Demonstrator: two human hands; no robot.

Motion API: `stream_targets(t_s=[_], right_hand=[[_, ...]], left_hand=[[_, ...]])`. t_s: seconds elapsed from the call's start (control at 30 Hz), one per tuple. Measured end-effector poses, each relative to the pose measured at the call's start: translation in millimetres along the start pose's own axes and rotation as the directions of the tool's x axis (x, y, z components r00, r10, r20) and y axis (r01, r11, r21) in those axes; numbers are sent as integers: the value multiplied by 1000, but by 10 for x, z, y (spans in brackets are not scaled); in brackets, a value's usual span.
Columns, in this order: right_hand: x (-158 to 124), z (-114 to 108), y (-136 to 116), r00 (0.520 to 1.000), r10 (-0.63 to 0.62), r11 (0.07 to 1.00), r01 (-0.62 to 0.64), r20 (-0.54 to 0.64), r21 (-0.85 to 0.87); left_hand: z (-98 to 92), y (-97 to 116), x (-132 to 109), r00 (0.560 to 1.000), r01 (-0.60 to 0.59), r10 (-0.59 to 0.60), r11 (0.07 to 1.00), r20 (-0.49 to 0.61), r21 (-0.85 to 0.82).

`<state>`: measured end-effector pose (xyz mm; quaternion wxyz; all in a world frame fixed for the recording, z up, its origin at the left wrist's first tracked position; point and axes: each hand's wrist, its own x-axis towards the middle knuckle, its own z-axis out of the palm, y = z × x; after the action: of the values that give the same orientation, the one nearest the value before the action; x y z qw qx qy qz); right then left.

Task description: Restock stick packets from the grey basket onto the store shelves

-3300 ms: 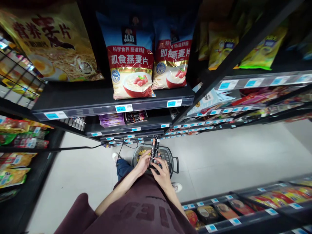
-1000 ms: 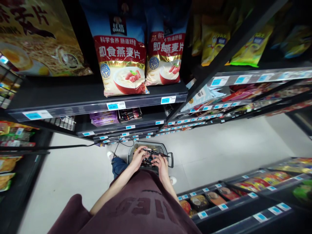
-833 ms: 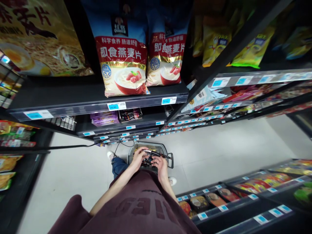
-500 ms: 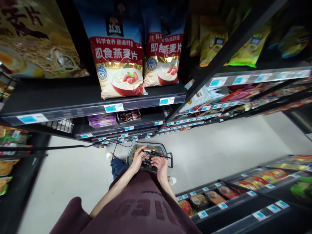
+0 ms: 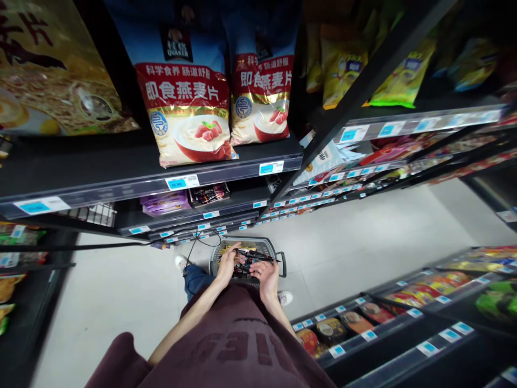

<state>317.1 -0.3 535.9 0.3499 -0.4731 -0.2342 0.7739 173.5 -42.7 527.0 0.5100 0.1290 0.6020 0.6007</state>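
Low in front of my body, my left hand and my right hand hold a thin dark packet between them, one hand at each end. The fingers of both hands are bent around its ends. Its print is too small to read. Just below is a grey shopping basket with a handle at its right end. Several dark and yellow items show inside it, partly covered by my hands and the packet.
Oatmeal bags stand on a black shelf ahead, above lower shelves with purple packs. A black cable crosses at left and loops near the basket. Another shelf with bowl-shaped packs is at lower right. Pale floor lies between.
The view has shifted slightly, so the shelf goods sit a little further left. The packet between my hands has turned slightly. Both hands stay over the basket.
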Motion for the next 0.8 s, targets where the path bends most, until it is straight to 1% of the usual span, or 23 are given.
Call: stream_targets(t_s=[0.2, 0.3, 0.4, 0.53, 0.67, 0.8], right_hand=[[14, -27, 20, 1000, 14, 1000, -14, -8, 13], [48, -57, 60, 999, 20, 1000, -20, -36, 12], [102, -104, 123, 992, -5, 1000, 6, -124, 9], [167, -160, 218, 967, -54, 998, 59, -248, 15], [198, -152, 272, 949, -60, 996, 79, -311, 50], [245, -165, 306, 926, -78, 987, 125, -369, 103]], left_hand=[[-15, -37, 9, 1000, -25, 25, 999, 9, 43], [-34, -55, 3, 999, -49, 48, 997, 15, 56], [-85, -81, 3, 998, -69, 69, 994, 6, 87], [-176, -117, 7, 997, -80, 80, 986, 10, 144], [-231, -135, 8, 995, -103, 99, 974, 31, 202], [-244, -112, 12, 992, -128, 123, 961, 38, 245]])
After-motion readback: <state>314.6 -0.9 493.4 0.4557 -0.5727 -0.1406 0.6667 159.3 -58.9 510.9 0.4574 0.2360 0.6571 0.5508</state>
